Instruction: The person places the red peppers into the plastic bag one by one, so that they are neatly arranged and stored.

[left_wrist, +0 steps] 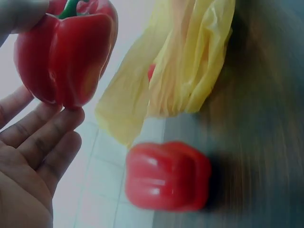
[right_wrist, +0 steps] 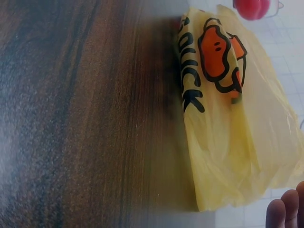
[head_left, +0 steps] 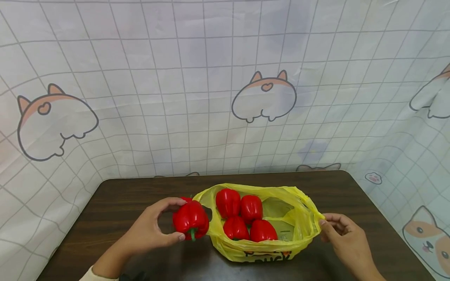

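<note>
My left hand (head_left: 149, 228) grips a red bell pepper (head_left: 191, 219) between thumb and fingers, just left of a yellow plastic bag (head_left: 230, 249). The pepper's green stem points toward me. Several more red bell peppers (head_left: 251, 208) lie inside the bag, grouped in its left half. With thumb and fingertips, my right hand (head_left: 346, 238) pinches the bag's right rim, and the mouth is spread wide. Another red bell pepper (left_wrist: 167, 176) rests on the table beside the bag; in the head view the held pepper mostly hides it.
The dark wood-grain table (head_left: 130, 199) carries the bag near its middle. Behind and beside it hangs a white gridded cloth (head_left: 197, 97) with cartoon corgis. Black lettering and a duck print (right_wrist: 216, 52) mark the bag's front. A small dark object (head_left: 133, 276) shows near my left wrist.
</note>
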### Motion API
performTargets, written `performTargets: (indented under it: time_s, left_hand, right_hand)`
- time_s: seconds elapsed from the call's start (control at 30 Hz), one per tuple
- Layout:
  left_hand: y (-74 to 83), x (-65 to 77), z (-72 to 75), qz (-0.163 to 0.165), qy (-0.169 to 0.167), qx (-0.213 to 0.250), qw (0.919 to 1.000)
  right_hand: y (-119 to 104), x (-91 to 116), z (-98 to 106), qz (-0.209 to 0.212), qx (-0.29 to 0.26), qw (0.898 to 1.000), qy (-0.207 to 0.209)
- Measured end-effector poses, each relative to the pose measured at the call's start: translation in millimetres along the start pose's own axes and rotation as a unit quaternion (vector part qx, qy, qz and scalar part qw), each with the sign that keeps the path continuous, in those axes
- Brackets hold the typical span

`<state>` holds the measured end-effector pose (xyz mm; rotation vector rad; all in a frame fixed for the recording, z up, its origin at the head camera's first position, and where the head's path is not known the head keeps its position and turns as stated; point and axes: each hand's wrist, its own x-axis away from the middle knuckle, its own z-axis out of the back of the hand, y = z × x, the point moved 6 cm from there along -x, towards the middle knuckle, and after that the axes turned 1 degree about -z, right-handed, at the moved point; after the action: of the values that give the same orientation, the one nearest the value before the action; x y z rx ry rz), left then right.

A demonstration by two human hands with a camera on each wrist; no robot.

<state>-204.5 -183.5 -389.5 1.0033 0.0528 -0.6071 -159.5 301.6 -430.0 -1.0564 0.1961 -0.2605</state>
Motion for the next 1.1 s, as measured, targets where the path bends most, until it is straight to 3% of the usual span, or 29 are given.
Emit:
performTargets:
  time_s: [0.37,0.67,1.1]
  left_hand:
    - [5.7,-24.4,-25.4,0.042,-0.026,0.087,0.995]
    - [19.8,-45.1,-41.2,0.0,-0.016,0.039,0.9991]
    - [28.7,-64.4,-62.7,-0.007,-0.031,0.011,0.9994]
  right_hand:
    - [0.5,-0.7,-1.0,0.0,-0.001,1.0,-0.004]
    - [0.5,-2.0,0.0,-0.004,-0.002,1.0,-0.007]
    - [-0.9,-1.9,0.3,-0.01,0.01,1.0,-0.009]
